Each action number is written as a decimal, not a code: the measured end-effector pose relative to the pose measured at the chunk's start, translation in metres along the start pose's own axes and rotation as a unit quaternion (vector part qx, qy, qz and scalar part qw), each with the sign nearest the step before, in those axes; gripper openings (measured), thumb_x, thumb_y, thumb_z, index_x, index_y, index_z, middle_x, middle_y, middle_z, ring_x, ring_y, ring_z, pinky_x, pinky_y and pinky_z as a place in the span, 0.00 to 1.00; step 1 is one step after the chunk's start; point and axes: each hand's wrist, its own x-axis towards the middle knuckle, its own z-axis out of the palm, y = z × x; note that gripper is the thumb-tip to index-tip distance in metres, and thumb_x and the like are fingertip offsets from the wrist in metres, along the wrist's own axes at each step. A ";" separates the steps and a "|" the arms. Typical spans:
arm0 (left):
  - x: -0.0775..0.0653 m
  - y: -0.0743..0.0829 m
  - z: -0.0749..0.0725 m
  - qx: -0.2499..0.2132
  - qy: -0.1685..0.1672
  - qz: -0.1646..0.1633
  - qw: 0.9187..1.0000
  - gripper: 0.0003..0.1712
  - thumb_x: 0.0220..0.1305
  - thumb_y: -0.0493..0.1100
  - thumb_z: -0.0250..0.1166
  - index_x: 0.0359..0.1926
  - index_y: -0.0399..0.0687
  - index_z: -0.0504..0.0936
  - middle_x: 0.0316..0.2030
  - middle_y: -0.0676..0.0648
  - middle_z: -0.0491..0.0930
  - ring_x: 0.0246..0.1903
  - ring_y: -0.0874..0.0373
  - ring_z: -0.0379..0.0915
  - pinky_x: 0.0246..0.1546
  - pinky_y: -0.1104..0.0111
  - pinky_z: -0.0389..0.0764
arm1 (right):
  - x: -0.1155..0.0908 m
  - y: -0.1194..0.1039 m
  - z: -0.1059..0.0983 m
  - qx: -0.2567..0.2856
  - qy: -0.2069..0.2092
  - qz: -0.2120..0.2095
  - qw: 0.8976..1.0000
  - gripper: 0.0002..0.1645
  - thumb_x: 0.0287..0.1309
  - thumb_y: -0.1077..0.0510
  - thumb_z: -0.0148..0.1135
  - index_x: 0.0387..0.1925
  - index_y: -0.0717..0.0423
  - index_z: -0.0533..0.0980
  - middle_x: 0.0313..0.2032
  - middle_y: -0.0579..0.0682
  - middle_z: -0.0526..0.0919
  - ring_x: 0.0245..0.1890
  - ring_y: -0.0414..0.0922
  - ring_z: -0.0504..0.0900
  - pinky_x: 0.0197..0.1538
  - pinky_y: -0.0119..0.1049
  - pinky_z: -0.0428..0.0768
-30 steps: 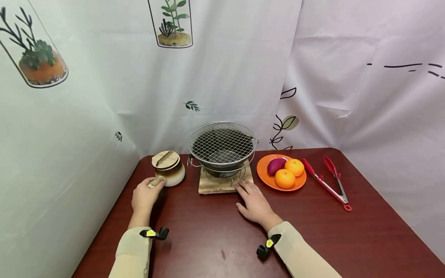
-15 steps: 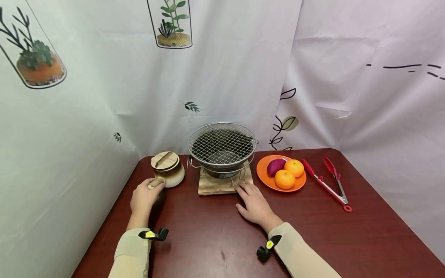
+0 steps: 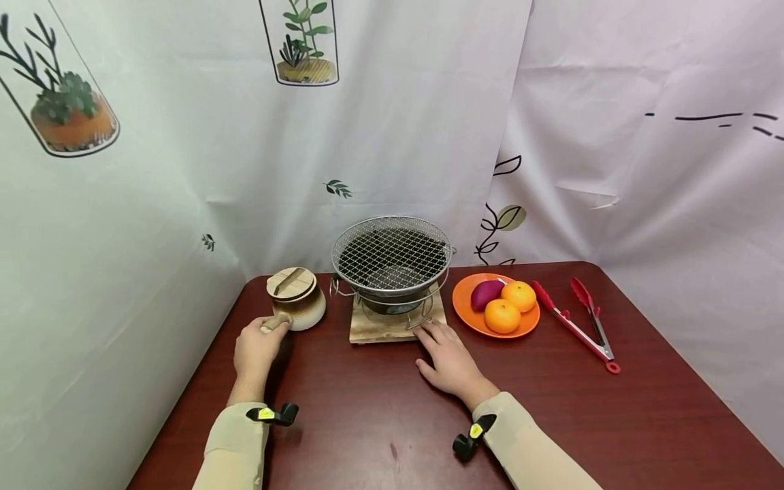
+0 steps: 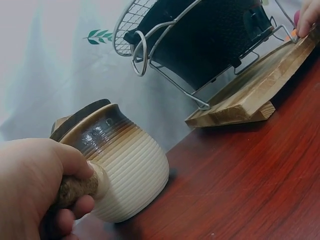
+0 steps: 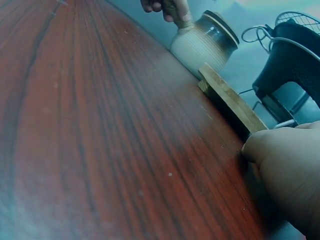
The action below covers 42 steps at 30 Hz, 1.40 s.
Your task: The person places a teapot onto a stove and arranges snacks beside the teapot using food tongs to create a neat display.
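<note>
Where the left hand (image 3: 255,346) grips: we see its thumb and fingers curled firmly round the stubby side handle (image 4: 82,187) of a lidded ceramic pot.
Ceramic pot (image 3: 306,314): we find it at the back left of the table, just beside the grill's board but apart from it; its ribbed body is cream below and glazed brown towards the rim.
Wooden lid (image 3: 290,282): we note it seated on the pot's mouth, with a bar across its top.
Right hand (image 3: 450,361): we see it gripping nothing, its fingers extended and its fingertips on the front right edge of the board, near one foot of the wire stand.
Wooden board (image 3: 380,330): we observe it flat under the grill, between the pot and the plate.
Tabletop grill: we distinguish a round wire-mesh grate (image 3: 392,255) over a black bowl (image 4: 200,45), which is carried by a wire stand (image 4: 177,86).
Orange plate (image 3: 467,314): we place it right of the board, bearing two mandarin oranges (image 3: 502,316) and a purple oblong piece (image 3: 486,295).
Tongs (image 3: 580,334): we find them right of the plate, red and silver, their arms spread in a V.
Table (image 3: 367,408): we see a dark red wood-grained top, backed by a pale curtain (image 3: 416,102) printed with plants.
Cream sleeves (image 3: 233,442): we note a black strap (image 3: 265,413) with a yellow mark at each wrist.
</note>
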 end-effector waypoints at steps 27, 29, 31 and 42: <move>0.002 -0.003 -0.004 0.006 -0.033 0.014 0.999 0.34 0.65 0.64 0.62 0.62 0.48 0.78 0.56 0.36 0.80 0.54 0.36 0.76 0.48 0.43 0.75 | 0.001 0.000 0.000 0.008 0.002 0.000 1.000 0.36 0.59 0.49 0.66 0.67 0.57 0.72 0.66 0.59 0.72 0.70 0.59 0.66 0.74 0.55 0.59; 0.002 -0.003 -0.004 0.004 -0.034 0.015 0.999 0.33 0.65 0.64 0.62 0.62 0.47 0.78 0.56 0.36 0.80 0.54 0.36 0.76 0.48 0.43 0.74 | 0.001 0.000 0.000 0.007 0.002 0.000 1.000 0.36 0.59 0.49 0.66 0.67 0.57 0.72 0.66 0.59 0.72 0.70 0.59 0.66 0.74 0.55 0.59; 0.002 -0.003 -0.004 0.000 -0.032 0.015 0.999 0.33 0.65 0.63 0.62 0.62 0.47 0.78 0.56 0.36 0.80 0.54 0.36 0.76 0.49 0.43 0.74 | 0.001 0.000 0.000 0.008 0.001 0.002 1.000 0.36 0.59 0.49 0.66 0.67 0.57 0.72 0.67 0.59 0.72 0.70 0.59 0.66 0.74 0.55 0.59; 0.002 -0.004 0.002 -0.032 -0.009 -0.014 0.999 0.33 0.63 0.62 0.65 0.60 0.45 0.81 0.55 0.35 0.81 0.54 0.36 0.76 0.51 0.44 0.73 | 0.000 0.001 0.001 0.007 0.001 0.003 1.000 0.35 0.59 0.49 0.66 0.67 0.56 0.72 0.67 0.58 0.72 0.70 0.59 0.65 0.73 0.55 0.60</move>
